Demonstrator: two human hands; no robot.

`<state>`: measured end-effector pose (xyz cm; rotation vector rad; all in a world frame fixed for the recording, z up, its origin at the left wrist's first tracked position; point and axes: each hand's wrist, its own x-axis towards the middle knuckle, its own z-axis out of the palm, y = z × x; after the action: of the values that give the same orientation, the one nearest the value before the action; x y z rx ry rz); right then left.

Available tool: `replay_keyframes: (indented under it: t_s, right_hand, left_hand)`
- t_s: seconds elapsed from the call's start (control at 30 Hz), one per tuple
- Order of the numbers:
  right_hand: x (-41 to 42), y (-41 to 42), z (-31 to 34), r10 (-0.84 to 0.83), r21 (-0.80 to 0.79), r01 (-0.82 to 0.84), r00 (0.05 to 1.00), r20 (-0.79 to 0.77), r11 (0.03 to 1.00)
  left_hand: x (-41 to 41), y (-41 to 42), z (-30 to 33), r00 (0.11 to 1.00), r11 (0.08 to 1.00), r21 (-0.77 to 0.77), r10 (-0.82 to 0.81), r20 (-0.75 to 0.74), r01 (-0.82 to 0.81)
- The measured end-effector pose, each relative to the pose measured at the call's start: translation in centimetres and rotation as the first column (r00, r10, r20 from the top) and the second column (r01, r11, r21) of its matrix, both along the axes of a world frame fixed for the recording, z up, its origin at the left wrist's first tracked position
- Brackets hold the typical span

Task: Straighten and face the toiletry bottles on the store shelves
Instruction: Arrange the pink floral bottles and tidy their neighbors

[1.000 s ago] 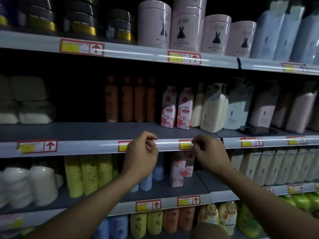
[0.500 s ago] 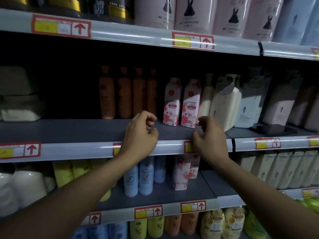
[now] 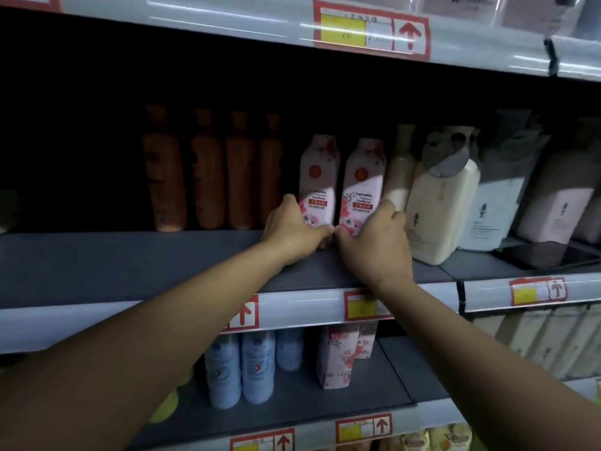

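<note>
Two pink floral Camellia bottles stand side by side, set back on the grey middle shelf (image 3: 130, 265). My left hand (image 3: 294, 227) is wrapped around the base of the left pink bottle (image 3: 318, 177). My right hand (image 3: 374, 242) grips the base of the right pink bottle (image 3: 362, 180). My thumbs nearly touch between the two bottles. Both labels face me and both bottles stand upright. Their bottoms are hidden behind my fingers.
Several orange bottles (image 3: 208, 170) stand deep on the shelf to the left. A slim beige bottle (image 3: 401, 167) and a cream bottle (image 3: 439, 206) stand close on the right. Light blue bottles (image 3: 240, 369) and pink floral bottles (image 3: 341, 356) fill the shelf below.
Both hands left the shelf's front price rail, reached back over the shelf and closed on the two pink bottles. The view has moved closer and upward.
</note>
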<state>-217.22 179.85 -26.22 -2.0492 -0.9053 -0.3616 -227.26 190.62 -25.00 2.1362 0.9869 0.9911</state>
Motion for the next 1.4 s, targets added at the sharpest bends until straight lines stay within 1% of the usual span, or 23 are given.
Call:
replay_keyframes:
  t_s: [0.1,0.23,0.33,0.5,0.63,0.7,0.83,0.93,1.07,1.2,1.3,1.4]
  right_hand:
    - [0.3,0.5,-0.4,-0.032,-0.004,0.032,0.999,0.015,0.999]
    - [0.2,0.6,-0.3,-0.065,-0.01,0.066,0.998,0.015,0.998]
    - [0.2,0.5,-0.2,-0.068,-0.004,0.068,0.998,-0.006,0.998]
    - [0.2,0.0,0.3,0.017,0.01,-0.016,0.996,-0.085,1.0]
    - [-0.2,-0.7,0.5,0.104,0.027,-0.101,0.984,-0.145,0.994]
    - [-0.4,-1.3,0.7,0.153,0.046,-0.147,0.978,-0.142,0.988]
    - [-1.2,-3.0,0.6,0.271,0.078,-0.266,0.96,-0.073,0.961]
    - [-2.0,-4.3,0.4,0.299,0.105,-0.295,0.954,-0.029,0.95]
    - [-3.5,-6.0,0.0,0.354,0.187,-0.357,0.934,0.048,0.915]
    - [-5.4,-7.9,-0.5,0.42,0.292,-0.45,0.893,0.16,0.844]
    - [-6.6,-9.5,-0.3,0.418,0.383,-0.47,0.882,0.216,0.795]
    - [-7.3,-11.4,0.4,0.393,0.42,-0.475,0.879,0.27,0.773]
  left_hand:
    - [1.2,0.5,0.0,0.998,0.999,-0.046,0.014,0.062,-0.011]
    - [1.8,0.5,0.1,0.994,0.998,-0.044,0.045,0.1,-0.041]
    - [1.4,0.5,0.2,0.993,0.998,-0.062,0.035,0.111,-0.028]
    - [-0.2,0.3,0.3,0.991,0.993,-0.102,-0.041,0.129,0.054]
    - [-2.0,-0.3,0.5,0.991,0.994,-0.075,-0.064,0.119,0.073]
    - [-3.0,-0.7,0.6,0.988,0.994,-0.055,-0.084,0.128,0.092]
    - [-5.3,-1.8,0.3,0.984,0.991,-0.003,-0.133,0.12,0.134]
    - [-7.0,-3.1,0.0,0.979,0.987,0.055,-0.16,0.13,0.154]
    - [-9.1,-5.4,-0.3,0.964,0.983,0.14,-0.144,0.225,0.115]
    - [-10.9,-7.8,-1.1,0.917,0.973,0.208,-0.168,0.362,0.097]
    - [-12.1,-9.4,-0.9,0.891,0.957,0.282,-0.188,0.414,0.071]
    - [-12.8,-11.1,0.1,0.87,0.937,0.342,-0.223,0.44,0.067]
